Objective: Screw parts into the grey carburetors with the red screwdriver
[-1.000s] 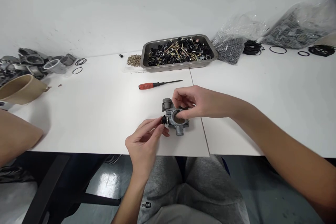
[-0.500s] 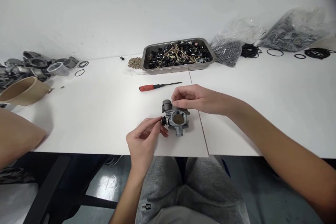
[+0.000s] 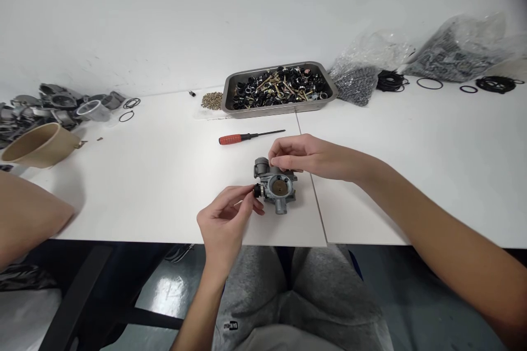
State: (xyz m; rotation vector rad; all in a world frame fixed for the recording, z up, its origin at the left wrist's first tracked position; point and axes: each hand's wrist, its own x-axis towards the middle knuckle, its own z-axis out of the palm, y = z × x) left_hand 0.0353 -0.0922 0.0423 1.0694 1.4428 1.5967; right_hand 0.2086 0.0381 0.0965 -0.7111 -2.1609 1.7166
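A grey metal carburetor (image 3: 281,197) rests on the white table, its round bore with a brass-coloured disc facing up toward me. From its left side sticks out a black knob (image 3: 258,191). The thumb and forefinger of my left hand (image 3: 226,214) are pinched on that knob. Over the far side of the carburetor, my right hand (image 3: 294,153) has its fingers curled and closed against the body; its fingertips are partly hidden. Beyond the hands lies a screwdriver (image 3: 233,139) with a red and black handle.
At the back stands a metal tray (image 3: 272,112) of small black and brass parts, beside brass pieces (image 3: 212,101). Plastic bags (image 3: 356,82) and black rings (image 3: 429,84) lie right. Metal castings (image 3: 53,101), a plastic cup (image 3: 94,111) and a tan container (image 3: 41,148) sit left, near another person's arm (image 3: 33,214).
Almost nothing differs. Both hands keep their places on the carburetor, and the whole view has shifted very slightly.
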